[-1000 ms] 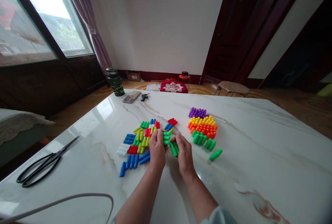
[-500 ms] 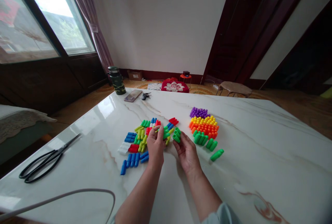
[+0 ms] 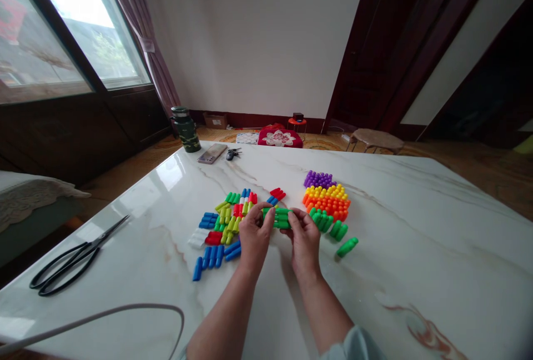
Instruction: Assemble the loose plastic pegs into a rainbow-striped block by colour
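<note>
Near the middle of the frame, the left hand [image 3: 255,236] and the right hand [image 3: 305,239] pinch opposite ends of the green pieces [image 3: 282,218] between thumbs and fingers, holding them up over the white marbled table [image 3: 400,271]. Just left of the left hand lie blue pieces [image 3: 213,256], white pieces [image 3: 198,238], red pieces [image 3: 214,238] and yellow-green pieces [image 3: 230,230]. Right of the right hand, a green row [image 3: 321,219] sits below an orange cluster [image 3: 327,205], with a yellow cluster [image 3: 325,191] and a purple cluster [image 3: 320,179] above. Black-handled scissors [image 3: 79,260] rest at lower left, above a curving grey cable [image 3: 125,308]. A camouflage flask [image 3: 186,130], a phone [image 3: 212,154] and keys [image 3: 232,154] stand or lie at upper left of the table.
</note>
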A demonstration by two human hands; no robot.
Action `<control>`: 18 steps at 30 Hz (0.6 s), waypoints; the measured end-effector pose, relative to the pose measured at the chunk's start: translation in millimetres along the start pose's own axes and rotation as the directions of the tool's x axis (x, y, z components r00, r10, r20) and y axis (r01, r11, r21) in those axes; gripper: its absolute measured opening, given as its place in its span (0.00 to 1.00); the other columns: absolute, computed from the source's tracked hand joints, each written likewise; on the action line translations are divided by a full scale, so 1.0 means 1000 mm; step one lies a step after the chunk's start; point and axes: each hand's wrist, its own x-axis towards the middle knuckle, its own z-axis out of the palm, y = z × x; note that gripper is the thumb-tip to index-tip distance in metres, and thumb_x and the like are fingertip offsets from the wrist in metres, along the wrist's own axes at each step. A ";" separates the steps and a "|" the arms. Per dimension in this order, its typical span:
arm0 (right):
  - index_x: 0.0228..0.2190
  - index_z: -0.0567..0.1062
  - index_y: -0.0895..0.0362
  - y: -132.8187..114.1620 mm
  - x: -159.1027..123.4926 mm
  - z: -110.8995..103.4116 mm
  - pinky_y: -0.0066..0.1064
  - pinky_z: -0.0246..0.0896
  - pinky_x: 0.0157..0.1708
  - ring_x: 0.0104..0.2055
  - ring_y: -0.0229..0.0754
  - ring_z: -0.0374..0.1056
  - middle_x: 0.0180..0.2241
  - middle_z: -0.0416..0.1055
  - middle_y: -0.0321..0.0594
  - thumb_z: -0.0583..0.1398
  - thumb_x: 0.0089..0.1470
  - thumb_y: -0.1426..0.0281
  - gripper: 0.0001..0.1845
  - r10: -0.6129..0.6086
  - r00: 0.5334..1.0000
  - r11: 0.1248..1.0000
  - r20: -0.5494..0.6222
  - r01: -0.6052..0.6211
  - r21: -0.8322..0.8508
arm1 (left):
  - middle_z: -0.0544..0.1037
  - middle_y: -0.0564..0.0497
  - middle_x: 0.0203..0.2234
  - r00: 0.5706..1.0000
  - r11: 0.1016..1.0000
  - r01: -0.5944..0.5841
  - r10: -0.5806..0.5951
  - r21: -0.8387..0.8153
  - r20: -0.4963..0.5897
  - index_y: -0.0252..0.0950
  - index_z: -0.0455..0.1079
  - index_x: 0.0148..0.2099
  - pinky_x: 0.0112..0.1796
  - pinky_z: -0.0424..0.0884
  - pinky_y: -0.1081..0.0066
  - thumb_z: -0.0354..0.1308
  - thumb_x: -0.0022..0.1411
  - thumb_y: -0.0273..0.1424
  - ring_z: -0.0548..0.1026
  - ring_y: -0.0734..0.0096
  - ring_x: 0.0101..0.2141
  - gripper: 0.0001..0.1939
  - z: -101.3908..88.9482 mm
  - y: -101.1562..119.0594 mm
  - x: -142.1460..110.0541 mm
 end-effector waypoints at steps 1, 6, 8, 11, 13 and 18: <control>0.35 0.73 0.59 0.000 0.000 0.000 0.28 0.69 0.25 0.29 0.38 0.71 0.31 0.74 0.38 0.69 0.43 0.59 0.21 -0.013 1.000 1.000 0.008 0.013 -0.016 | 0.56 0.59 0.16 1.000 1.000 -0.010 0.010 0.018 -0.002 0.37 0.75 0.37 0.20 0.51 0.77 0.62 0.57 0.40 0.55 0.79 0.18 0.11 0.000 0.000 0.000; 0.35 0.73 0.59 0.000 -0.004 0.001 0.30 0.71 0.26 0.30 0.40 0.72 0.31 0.74 0.37 0.69 0.44 0.59 0.21 -0.046 0.998 0.997 0.048 0.049 -0.059 | 0.62 0.58 0.15 0.998 0.990 -0.047 0.052 0.131 -0.035 0.37 0.77 0.37 0.20 0.54 0.77 0.60 0.58 0.39 0.58 0.78 0.17 0.12 0.000 0.000 -0.003; 0.35 0.73 0.59 0.000 -0.005 0.001 0.31 0.72 0.26 0.31 0.40 0.72 0.31 0.74 0.37 0.69 0.44 0.59 0.21 -0.035 0.998 0.998 0.048 0.038 -0.054 | 0.69 0.56 0.18 0.997 0.987 -0.051 0.058 0.154 -0.042 0.36 0.77 0.39 0.22 0.60 0.77 0.58 0.60 0.40 0.64 0.76 0.19 0.13 0.001 -0.001 -0.004; 0.35 0.73 0.59 0.001 -0.006 0.001 0.31 0.71 0.26 0.31 0.41 0.72 0.30 0.74 0.37 0.69 0.43 0.58 0.22 -0.032 0.999 0.998 0.039 0.034 -0.043 | 0.78 0.51 0.28 0.997 0.985 -0.073 0.078 0.154 -0.027 0.36 0.77 0.44 0.29 0.68 0.74 0.53 0.64 0.42 0.74 0.70 0.27 0.17 0.002 -0.002 -0.006; 0.36 0.72 0.59 0.000 -0.006 0.001 0.30 0.70 0.27 0.31 0.41 0.72 0.31 0.74 0.37 0.69 0.44 0.58 0.22 -0.041 0.998 0.998 0.041 0.042 -0.042 | 0.80 0.49 0.33 0.996 0.985 -0.086 0.089 0.150 -0.010 0.36 0.75 0.48 0.33 0.70 0.72 0.49 0.67 0.43 0.76 0.67 0.32 0.20 0.002 -0.002 -0.006; 0.36 0.74 0.58 -0.003 -0.006 0.001 0.26 0.65 0.24 0.28 0.37 0.69 0.29 0.73 0.37 0.65 0.49 0.57 0.19 -0.147 0.988 0.973 0.056 0.154 -0.169 | 0.78 0.47 0.40 0.991 0.987 -0.121 0.127 0.107 -0.046 0.39 0.71 0.54 0.37 0.70 0.70 0.41 0.70 0.44 0.75 0.68 0.37 0.23 -0.002 -0.002 -0.003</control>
